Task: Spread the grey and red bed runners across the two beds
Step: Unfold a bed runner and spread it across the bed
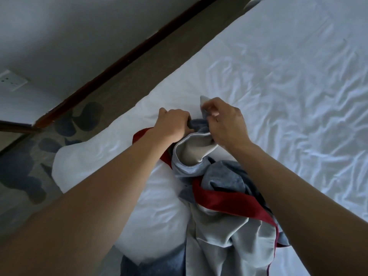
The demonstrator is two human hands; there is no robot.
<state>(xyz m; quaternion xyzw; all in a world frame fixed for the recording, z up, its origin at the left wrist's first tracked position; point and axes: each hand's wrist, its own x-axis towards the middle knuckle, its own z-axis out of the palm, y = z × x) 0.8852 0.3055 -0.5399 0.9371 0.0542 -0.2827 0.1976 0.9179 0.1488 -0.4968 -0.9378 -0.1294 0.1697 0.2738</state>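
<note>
A grey and red bed runner lies bunched and twisted on the white bed, near its corner. Its pale lining and red border show among the folds. My left hand grips a grey fold at the runner's far end. My right hand pinches a neighbouring edge of the same runner, lifting a small pale corner above the sheet. The two hands are close together. The runner's near end hangs over the bed's edge toward me.
The wrinkled white sheet spreads to the right. Left of the bed runs a strip of patterned carpet with dark blue patches, then a dark wooden skirting and a white wall with a socket.
</note>
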